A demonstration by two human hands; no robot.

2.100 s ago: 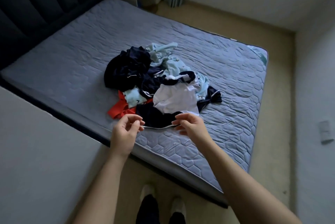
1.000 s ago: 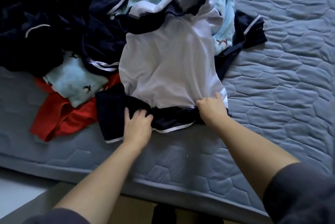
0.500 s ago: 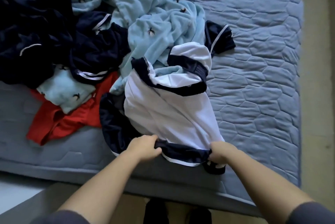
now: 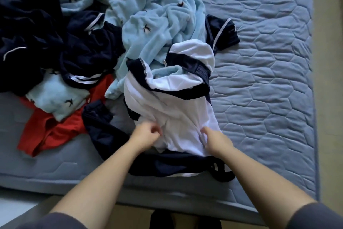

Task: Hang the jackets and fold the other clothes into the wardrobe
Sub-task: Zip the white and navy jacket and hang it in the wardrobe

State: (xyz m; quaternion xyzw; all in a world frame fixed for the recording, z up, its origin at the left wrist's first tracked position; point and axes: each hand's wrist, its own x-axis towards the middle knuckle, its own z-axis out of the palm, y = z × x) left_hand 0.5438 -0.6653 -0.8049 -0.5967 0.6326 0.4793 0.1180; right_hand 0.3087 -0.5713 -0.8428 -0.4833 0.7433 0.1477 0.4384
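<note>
This looks like an early stage. Nothing lies folded, no hanger or wardrobe is in view, and the clothes sit in a loose heap on the bed (image 4: 269,65). The blue fleece (image 4: 157,17), navy pieces (image 4: 29,24) and red piece (image 4: 55,132) lie crumpled at the far left.

The white garment (image 4: 176,110), trimmed in navy, lies at the bed's near edge with its far end on the fleece. Both arms reach forward side by side. The left hand (image 4: 146,136), fingers curled, pinches a gather of the white cloth. The right hand (image 4: 216,140) bunches the cloth just beside it. Whether this piece gets hung or folded is not yet clear.
</note>
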